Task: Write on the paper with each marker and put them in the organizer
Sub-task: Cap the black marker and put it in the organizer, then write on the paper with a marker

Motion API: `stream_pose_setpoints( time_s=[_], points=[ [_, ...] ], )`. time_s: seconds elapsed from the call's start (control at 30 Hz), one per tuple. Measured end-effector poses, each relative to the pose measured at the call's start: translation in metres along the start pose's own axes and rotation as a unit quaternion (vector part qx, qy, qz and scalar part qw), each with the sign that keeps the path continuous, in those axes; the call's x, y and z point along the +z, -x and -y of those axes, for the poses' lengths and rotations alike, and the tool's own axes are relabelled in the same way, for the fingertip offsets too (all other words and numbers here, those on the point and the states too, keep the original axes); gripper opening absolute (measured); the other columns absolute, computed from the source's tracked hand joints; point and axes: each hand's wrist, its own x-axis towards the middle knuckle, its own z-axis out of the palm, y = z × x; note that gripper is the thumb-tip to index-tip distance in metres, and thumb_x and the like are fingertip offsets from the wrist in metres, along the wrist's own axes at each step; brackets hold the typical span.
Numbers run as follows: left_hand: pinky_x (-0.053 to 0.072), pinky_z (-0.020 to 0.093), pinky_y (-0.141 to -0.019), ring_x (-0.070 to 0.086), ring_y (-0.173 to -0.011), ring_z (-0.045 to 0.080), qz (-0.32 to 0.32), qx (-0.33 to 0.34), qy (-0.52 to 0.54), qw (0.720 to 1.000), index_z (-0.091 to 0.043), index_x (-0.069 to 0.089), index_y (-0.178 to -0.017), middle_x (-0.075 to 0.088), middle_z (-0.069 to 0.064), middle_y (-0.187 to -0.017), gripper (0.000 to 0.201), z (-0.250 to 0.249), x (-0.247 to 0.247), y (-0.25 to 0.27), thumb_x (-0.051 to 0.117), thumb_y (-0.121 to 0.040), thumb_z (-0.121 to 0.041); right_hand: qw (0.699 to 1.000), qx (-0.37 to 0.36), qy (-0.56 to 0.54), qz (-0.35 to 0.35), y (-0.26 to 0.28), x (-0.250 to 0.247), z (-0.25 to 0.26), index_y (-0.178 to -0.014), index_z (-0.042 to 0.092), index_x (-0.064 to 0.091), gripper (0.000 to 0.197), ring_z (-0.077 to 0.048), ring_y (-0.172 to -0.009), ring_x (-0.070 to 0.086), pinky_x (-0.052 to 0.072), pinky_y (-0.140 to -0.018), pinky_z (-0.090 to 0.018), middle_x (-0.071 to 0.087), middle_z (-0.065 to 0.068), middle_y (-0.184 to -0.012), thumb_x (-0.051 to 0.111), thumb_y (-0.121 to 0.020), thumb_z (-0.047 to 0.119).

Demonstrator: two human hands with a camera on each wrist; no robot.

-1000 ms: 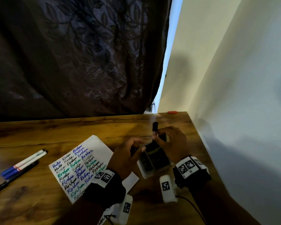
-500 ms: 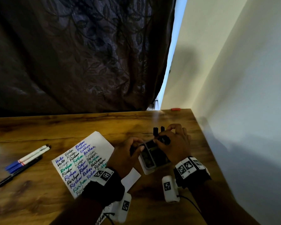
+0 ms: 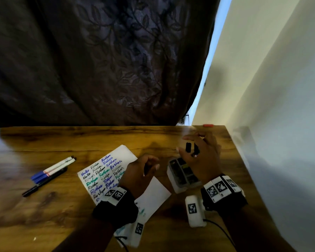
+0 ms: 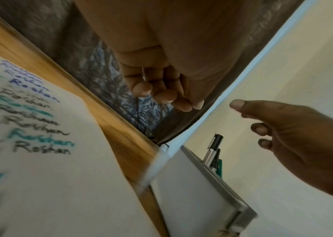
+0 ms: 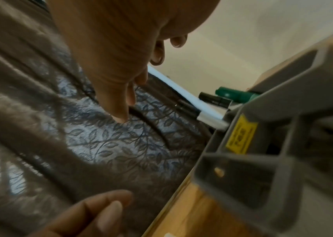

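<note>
A grey organizer stands on the wooden table right of the written paper. Capped markers stand upright in its far compartment; the right wrist view shows a green one and a black one. My right hand hovers just over them with fingers spread and holds nothing. My left hand hangs over the paper's right edge, apart from the organizer, with fingers loosely curled and empty. Two blue-capped white markers and a black pen lie at the left.
A dark leaf-patterned curtain hangs behind the table. A pale wall runs close along the table's right edge. A small red object sits at the far right corner. Bare wood shows at the front left.
My right hand has let go of the marker it lowered into the organizer and has opened above it. My left hand has come off the organizer's side and drawn left.
</note>
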Motion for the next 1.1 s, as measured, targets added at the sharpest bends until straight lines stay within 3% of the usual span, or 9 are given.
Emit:
stream_pose_setpoints(
  time_s=[0.2, 0.33, 0.43, 0.53, 0.6, 0.7, 0.83, 1.0, 1.1],
  points=[
    [0.050, 0.030, -0.069, 0.061, -0.071, 0.006, -0.042, -0.045, -0.021, 0.998, -0.034, 0.059, -0.106, 0.063, -0.006, -0.075, 0.012, 0.051, -0.043, 0.032, 0.057, -0.095, -0.038, 0.993, -0.072, -0.057, 0.069, 0.017, 0.042, 0.056, -0.103, 0.032, 0.067, 0.032, -0.016, -0.109, 0.053, 0.047, -0.094, -0.047, 0.051, 0.006, -0.118, 0.064, -0.080, 0.052],
    [0.044, 0.025, -0.061, 0.057, -0.069, 0.003, -0.053, -0.102, -0.053, 0.992, -0.036, 0.056, -0.099, 0.062, -0.013, -0.077, 0.008, 0.092, -0.082, 0.053, 0.056, -0.094, -0.042, 0.981, -0.091, -0.060, 0.163, 0.028, 0.082, 0.080, -0.100, 0.036, 0.066, 0.023, -0.013, -0.104, 0.056, 0.048, -0.093, -0.041, 0.051, 0.011, -0.111, 0.061, -0.083, 0.050],
    [0.041, 0.023, -0.063, 0.060, -0.072, 0.008, -0.077, -0.167, -0.090, 0.979, -0.031, 0.058, -0.099, 0.063, -0.012, -0.083, 0.006, 0.134, -0.118, 0.067, 0.060, -0.094, -0.031, 0.972, -0.103, -0.068, 0.200, 0.034, 0.109, 0.095, -0.101, 0.037, 0.065, 0.024, -0.010, -0.101, 0.057, 0.050, -0.087, -0.041, 0.057, 0.013, -0.110, 0.056, -0.085, 0.052],
    [0.047, 0.028, -0.072, 0.066, -0.084, 0.022, -0.111, -0.240, -0.134, 0.955, -0.027, 0.062, -0.099, 0.069, 0.001, -0.095, 0.016, 0.173, -0.156, 0.084, 0.065, -0.087, -0.016, 0.965, -0.126, -0.076, 0.217, 0.035, 0.120, 0.110, -0.102, 0.032, 0.067, 0.020, 0.003, -0.089, 0.052, 0.048, -0.080, -0.027, 0.058, 0.012, -0.107, 0.059, -0.088, 0.043],
    [0.050, 0.037, -0.084, 0.063, -0.100, 0.033, -0.114, -0.281, -0.171, 0.937, -0.017, 0.064, -0.111, 0.064, 0.012, -0.110, 0.034, 0.192, -0.176, 0.092, 0.073, -0.079, -0.013, 0.963, -0.135, -0.069, 0.223, 0.036, 0.123, 0.117, -0.105, 0.028, 0.068, 0.018, 0.011, -0.084, 0.048, 0.039, -0.074, -0.014, 0.056, 0.012, -0.107, 0.062, -0.090, 0.036],
    [0.041, 0.046, -0.099, 0.048, -0.116, 0.039, -0.146, -0.344, -0.190, 0.908, -0.013, 0.059, -0.122, 0.055, 0.018, -0.120, 0.046, 0.212, -0.196, 0.102, 0.074, -0.080, -0.023, 0.963, -0.133, -0.071, 0.223, 0.036, 0.130, 0.123, -0.105, 0.025, 0.069, 0.016, 0.020, -0.087, 0.045, 0.031, -0.067, -0.007, 0.055, 0.012, -0.104, 0.063, -0.092, 0.033],
    [0.040, 0.043, -0.094, 0.046, -0.110, 0.040, -0.118, -0.375, -0.222, 0.892, -0.018, 0.061, -0.122, 0.053, 0.018, -0.118, 0.045, 0.225, -0.208, 0.111, 0.073, -0.081, -0.031, 0.965, -0.126, -0.072, 0.217, 0.034, 0.137, 0.128, -0.102, 0.024, 0.070, 0.013, 0.023, -0.085, 0.044, 0.032, -0.065, -0.002, 0.054, 0.012, -0.100, 0.064, -0.091, 0.029],
    [0.044, 0.040, -0.087, 0.051, -0.104, 0.037, -0.083, -0.374, -0.254, 0.888, -0.023, 0.062, -0.113, 0.059, 0.012, -0.111, 0.042, 0.221, -0.208, 0.118, 0.070, -0.078, -0.044, 0.968, -0.107, -0.060, 0.220, 0.029, 0.139, 0.129, -0.097, 0.031, 0.069, 0.008, 0.001, -0.069, 0.051, 0.034, -0.059, -0.008, 0.054, 0.016, -0.094, 0.063, -0.091, 0.031],
    [0.051, 0.038, -0.079, 0.058, -0.092, 0.030, -0.044, -0.352, -0.254, 0.900, -0.030, 0.063, -0.104, 0.065, 0.007, -0.104, 0.052, 0.218, -0.205, 0.123, 0.062, -0.063, -0.063, 0.970, -0.102, -0.068, 0.210, 0.027, 0.139, 0.127, -0.096, 0.030, 0.069, 0.008, -0.001, -0.069, 0.051, 0.034, -0.058, -0.008, 0.054, 0.017, -0.091, 0.064, -0.091, 0.029]
  ],
)
